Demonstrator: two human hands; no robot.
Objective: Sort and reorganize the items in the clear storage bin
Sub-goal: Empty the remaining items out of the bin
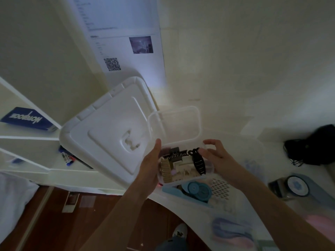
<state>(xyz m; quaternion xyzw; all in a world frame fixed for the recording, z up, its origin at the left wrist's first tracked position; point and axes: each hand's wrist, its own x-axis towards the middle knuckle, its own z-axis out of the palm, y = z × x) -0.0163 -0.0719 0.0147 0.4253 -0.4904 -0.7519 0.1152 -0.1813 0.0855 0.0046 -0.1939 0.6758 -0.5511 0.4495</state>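
A small clear plastic box (183, 179) with its hinged lid (175, 122) flipped up is held above the big clear storage bin (235, 207). It is full of hair clips: a black claw clip (198, 163), a beige comb clip (165, 170) and other pale ones. My left hand (150, 165) grips the box's left side, thumb up along its rim. My right hand (214, 156) holds the right side with curled fingers. In the bin below lie a blue round item (198, 190), a white mesh piece (220, 188) and blurred pastel things.
The bin's large white lid (108, 131) leans against the wall at left. A blue notebook (27, 118) and markers (68, 158) lie on white shelves. A black bag (315, 145) and a tape roll (296, 185) sit on the table at right. Wooden floor below.
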